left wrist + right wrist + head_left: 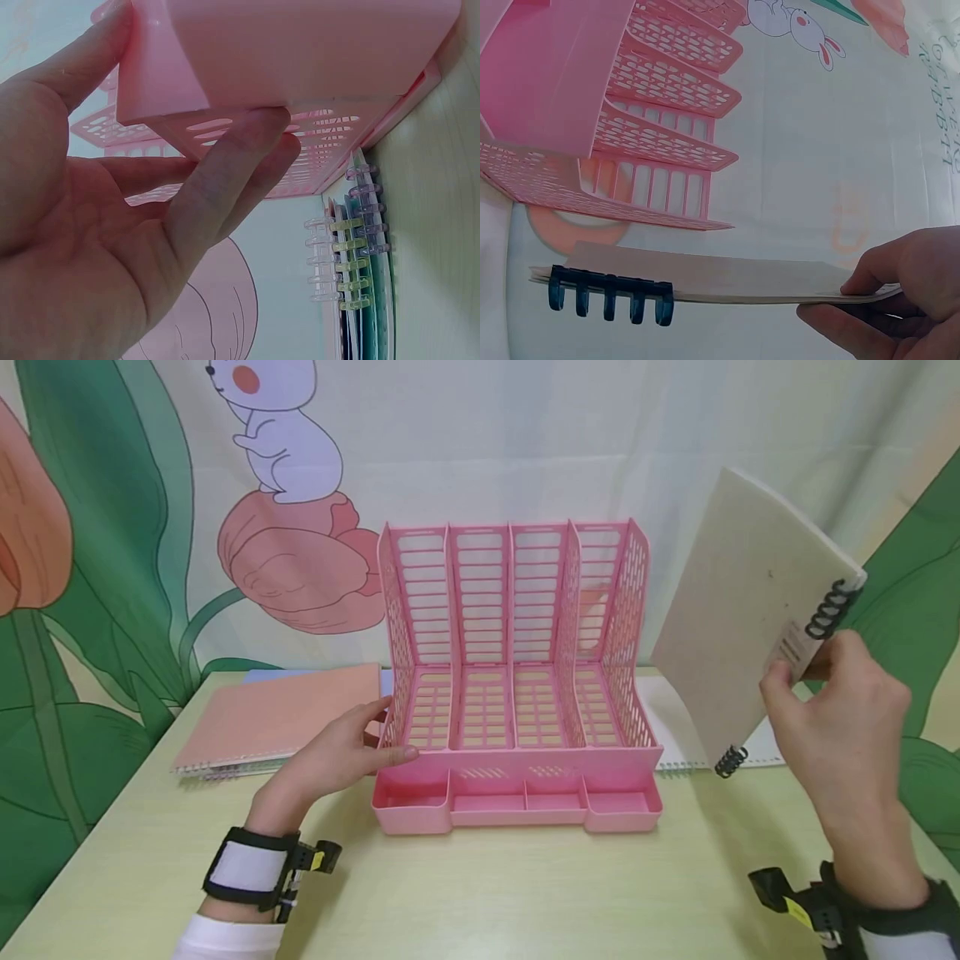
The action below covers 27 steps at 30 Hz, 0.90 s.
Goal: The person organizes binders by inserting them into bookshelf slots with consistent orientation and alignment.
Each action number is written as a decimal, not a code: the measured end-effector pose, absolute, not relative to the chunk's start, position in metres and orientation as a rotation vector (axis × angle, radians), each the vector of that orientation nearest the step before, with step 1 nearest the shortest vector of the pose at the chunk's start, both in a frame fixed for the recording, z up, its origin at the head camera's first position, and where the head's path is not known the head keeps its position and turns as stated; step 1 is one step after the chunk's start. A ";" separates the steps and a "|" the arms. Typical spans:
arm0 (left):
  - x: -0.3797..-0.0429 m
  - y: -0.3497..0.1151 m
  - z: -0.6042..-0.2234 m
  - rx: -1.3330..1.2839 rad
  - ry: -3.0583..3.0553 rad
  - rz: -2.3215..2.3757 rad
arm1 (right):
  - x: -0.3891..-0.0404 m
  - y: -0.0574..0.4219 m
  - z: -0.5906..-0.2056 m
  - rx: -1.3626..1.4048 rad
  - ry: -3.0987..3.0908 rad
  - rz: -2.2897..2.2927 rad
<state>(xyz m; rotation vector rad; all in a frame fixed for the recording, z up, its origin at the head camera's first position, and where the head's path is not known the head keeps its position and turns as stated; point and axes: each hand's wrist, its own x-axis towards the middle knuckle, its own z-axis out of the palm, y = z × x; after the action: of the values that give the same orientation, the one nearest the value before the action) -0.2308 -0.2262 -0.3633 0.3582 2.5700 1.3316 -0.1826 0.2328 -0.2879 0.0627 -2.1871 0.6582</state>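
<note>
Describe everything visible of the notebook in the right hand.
The ring-bound notebook is closed and thin, its off-white, card-like cover bearing dark specks and a small printed patch, unreadable here. Two groups of black binding rings, seemingly plastic, sit along one edge. It is held tilted in the air, right of the pink file organizer and apart from it. The right hand pinches the bound edge between the ring groups, thumb on the cover.

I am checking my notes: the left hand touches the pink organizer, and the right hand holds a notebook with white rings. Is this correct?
Not quite: the rings are black, as the head view shows. The left hand touches the pink organizer, and the right hand holds the notebook.
</note>
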 end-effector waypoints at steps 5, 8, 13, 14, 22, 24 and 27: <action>-0.230 -0.226 -0.361 0.340 2.600 1.302 | -0.180 0.232 -0.284 0.071 -2.186 0.639; -0.230 -0.226 -0.362 0.336 2.605 1.294 | -0.178 0.230 -0.281 0.067 -2.183 0.640; -0.231 -0.225 -0.363 0.331 2.603 1.292 | -0.174 0.228 -0.279 0.086 -2.166 0.642; -0.231 -0.225 -0.363 0.331 2.601 1.294 | -0.173 0.227 -0.279 0.089 -2.162 0.646; -0.232 -0.225 -0.365 0.370 2.577 1.325 | -0.167 0.224 -0.273 0.110 -2.138 0.674; -0.232 -0.225 -0.365 0.359 2.576 1.324 | -0.165 0.224 -0.272 0.109 -2.128 0.678; -0.233 -0.225 -0.366 0.342 2.573 1.323 | -0.163 0.223 -0.270 0.110 -2.113 0.686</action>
<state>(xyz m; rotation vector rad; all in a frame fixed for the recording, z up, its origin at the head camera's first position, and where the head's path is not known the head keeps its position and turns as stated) -0.2331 -0.2255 -0.3665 0.3419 2.5734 1.3228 -0.1632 0.2230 -0.2701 0.1100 -2.1133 0.6855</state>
